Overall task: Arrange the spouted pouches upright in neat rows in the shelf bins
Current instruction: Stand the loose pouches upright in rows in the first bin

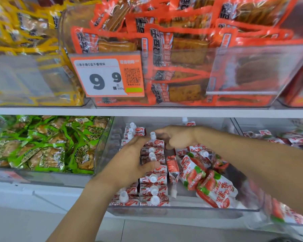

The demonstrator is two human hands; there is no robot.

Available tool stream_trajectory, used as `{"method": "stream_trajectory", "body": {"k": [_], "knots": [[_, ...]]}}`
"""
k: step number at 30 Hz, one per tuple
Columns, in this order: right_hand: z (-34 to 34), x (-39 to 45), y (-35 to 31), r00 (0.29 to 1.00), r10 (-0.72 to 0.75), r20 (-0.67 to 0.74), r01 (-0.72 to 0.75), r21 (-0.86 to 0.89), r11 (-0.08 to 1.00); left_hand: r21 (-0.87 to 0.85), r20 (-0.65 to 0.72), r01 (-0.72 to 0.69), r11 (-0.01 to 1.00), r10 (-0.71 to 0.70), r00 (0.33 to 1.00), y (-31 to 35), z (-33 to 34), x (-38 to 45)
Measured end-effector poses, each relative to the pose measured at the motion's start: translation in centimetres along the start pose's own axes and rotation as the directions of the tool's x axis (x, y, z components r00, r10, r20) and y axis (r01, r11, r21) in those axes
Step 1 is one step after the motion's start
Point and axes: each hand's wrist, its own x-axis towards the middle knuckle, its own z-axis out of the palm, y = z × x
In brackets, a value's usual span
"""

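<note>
1. Clear shelf bin [182,211], lower shelf, centre: holds spouted pouches w/ white caps and red-white strawberry print.
2. Upright rows [153,180]: two columns along the bin's L side, running from the front wall at 6 o'clock back toward 12 o'clock; caps up, packs touching one another.
3. Loose pouches [206,180]: heap at 3 o'clock of the rows, lying flat or tilted, overlapping, spouts pointing various ways.
4. Left hand [129,161]: enters from 7 o'clock, over the rows; fingers spread, lightly bent. Thumb lies against a pouch face mid-row; fingertips reach toward the rear pouches. Firm grip or mere touch: cannot tell.
5. Right hand [177,137]: enters from 4 o'clock, at the rear of the rows; fingers curled down around the rear pouch [155,141], index tip beside its white cap. Contact pts partly hidden.
6. Green snack packs [42,145]: adjacent bin at 9 o'clock, piled loose.
7. Upper shelf: orange packs [173,49] at 12 o'clock, yellow packs [16,32] at 10 o'clock.
8. Price tag [107,77]: on the orange bin's front, reads 9.9.
</note>
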Motion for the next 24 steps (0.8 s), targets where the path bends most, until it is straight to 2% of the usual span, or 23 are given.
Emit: {"method": "stream_trajectory", "body": {"k": [3,5,8,10,13,15,18,21,24], "knots": [[-0.7,-2.0,-0.8,0.987,0.006,-0.158,-0.034,-0.175,0.984,0.014,0.021,0.001,1.0,-0.002,1.0,-0.1,0.1,0.4],[-1.0,-4.4,-0.9,0.972,-0.044,-0.23,-0.005,-0.206,0.979,0.021,0.039,0.002,1.0,-0.003,0.999,-0.2,0.1,0.3],[0.2,-8.3,-1.0,0.985,-0.095,-0.144,0.061,-0.227,0.972,0.037,0.054,-0.001,0.999,-0.001,0.999,-0.2,0.0,0.3],[1.9,-9.4,-1.4,0.983,-0.155,-0.096,0.116,-0.328,0.938,0.044,0.047,-0.005,0.999,0.003,0.999,-0.1,-0.1,0.2],[4.0,-8.9,-1.3,0.957,-0.246,-0.152,0.132,-0.524,0.841,0.06,0.034,-0.001,0.998,-0.002,0.999,0.3,-0.1,0.0],[4.5,-8.2,-1.0,0.956,-0.254,-0.149,0.119,-0.592,0.797,0.053,0.026,0.008,0.999,-0.009,1.0,0.6,-0.1,-0.2],[4.6,-8.0,-0.6,0.971,-0.216,-0.102,0.097,-0.656,0.749,0.065,0.035,0.005,0.998,-0.008,0.999,0.8,-0.3,-0.5],[4.1,-8.6,-0.1,0.951,-0.276,-0.136,0.098,-0.716,0.691,0.062,0.042,0.009,0.998,-0.012,0.999,0.9,-0.6,-0.5],[3.0,-9.4,0.6,0.947,-0.285,-0.15,0.116,-0.667,0.736,0.055,0.048,0.018,0.998,-0.021,0.999,1.1,-0.7,-0.6]]}}
